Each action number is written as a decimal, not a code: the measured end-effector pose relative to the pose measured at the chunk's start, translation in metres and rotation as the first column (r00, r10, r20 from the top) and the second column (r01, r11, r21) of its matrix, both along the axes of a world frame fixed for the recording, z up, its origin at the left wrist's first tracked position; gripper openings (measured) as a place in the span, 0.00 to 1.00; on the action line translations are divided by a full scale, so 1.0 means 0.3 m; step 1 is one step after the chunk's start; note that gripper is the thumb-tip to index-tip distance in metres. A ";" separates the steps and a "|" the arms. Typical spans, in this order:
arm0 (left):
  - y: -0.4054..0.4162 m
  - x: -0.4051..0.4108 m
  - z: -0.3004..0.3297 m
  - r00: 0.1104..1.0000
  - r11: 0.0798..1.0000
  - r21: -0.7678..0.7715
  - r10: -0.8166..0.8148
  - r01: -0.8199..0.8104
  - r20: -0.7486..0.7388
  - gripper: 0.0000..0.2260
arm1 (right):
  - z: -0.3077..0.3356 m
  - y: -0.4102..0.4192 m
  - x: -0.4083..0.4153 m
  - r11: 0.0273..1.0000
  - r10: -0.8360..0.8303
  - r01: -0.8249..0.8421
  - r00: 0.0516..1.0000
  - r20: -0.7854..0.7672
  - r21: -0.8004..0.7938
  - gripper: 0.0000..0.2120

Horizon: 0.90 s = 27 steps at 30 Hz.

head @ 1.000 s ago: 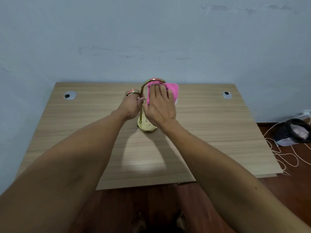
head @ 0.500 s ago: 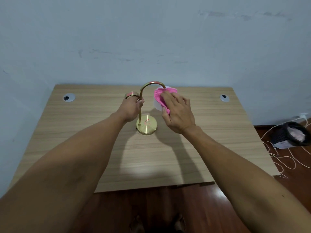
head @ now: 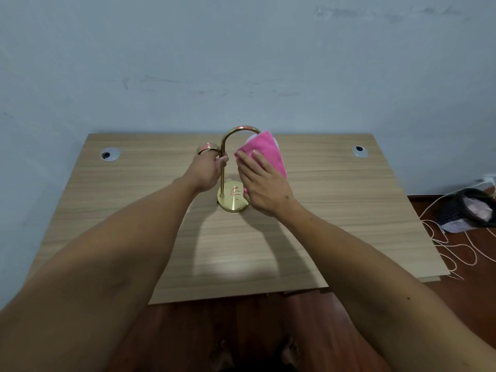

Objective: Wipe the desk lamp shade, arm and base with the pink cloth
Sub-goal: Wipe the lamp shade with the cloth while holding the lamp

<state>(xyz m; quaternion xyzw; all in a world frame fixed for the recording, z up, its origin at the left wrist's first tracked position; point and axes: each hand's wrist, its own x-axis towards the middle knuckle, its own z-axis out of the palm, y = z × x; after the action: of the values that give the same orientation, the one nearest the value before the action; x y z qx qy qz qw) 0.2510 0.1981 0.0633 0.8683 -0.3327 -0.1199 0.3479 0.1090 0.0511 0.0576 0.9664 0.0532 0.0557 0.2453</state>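
Note:
A small brass desk lamp stands mid-table: a round base (head: 231,202), a thin upright arm (head: 222,167) that curves over the top, and a white shade almost wholly hidden under the pink cloth (head: 265,151). My right hand (head: 261,183) presses the pink cloth flat against the shade, fingers spread over it. My left hand (head: 208,170) is closed around the upright arm. A brass ring (head: 206,149) shows just behind my left hand.
The wooden table (head: 335,210) has two round cable grommets, one at the left (head: 110,154) and one at the right (head: 359,151), and stands against a pale blue wall. On the floor to the right lie a dark bag (head: 467,208) and loose white cord (head: 453,245).
My right hand with the pink cloth swung from the front of the shade to its right side, then back over the front and down. My left hand kept its grip on the arm.

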 end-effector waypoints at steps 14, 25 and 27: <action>-0.004 -0.001 -0.006 0.997 0.999 0.009 0.038 -0.037 -0.069 0.12 | -0.055 -0.138 -0.230 0.380 -0.544 0.370 0.831 -0.119 0.847 0.28; -0.007 -0.005 -0.004 0.997 0.999 0.003 0.037 -0.037 -0.064 0.12 | 0.196 -0.014 -0.006 -0.317 -0.710 -0.224 0.700 -0.074 0.922 0.19; -0.006 0.003 -0.012 0.998 1.000 -0.007 0.029 -0.030 -0.060 0.13 | 0.144 0.044 0.023 -0.185 -0.629 -0.215 0.776 0.052 0.959 0.25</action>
<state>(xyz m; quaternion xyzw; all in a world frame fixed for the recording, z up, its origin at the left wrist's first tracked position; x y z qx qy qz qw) 0.2520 0.1962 0.0598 0.8677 -0.3099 -0.1392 0.3629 0.1159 0.0643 0.1008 0.7311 -0.2550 0.2997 -0.5574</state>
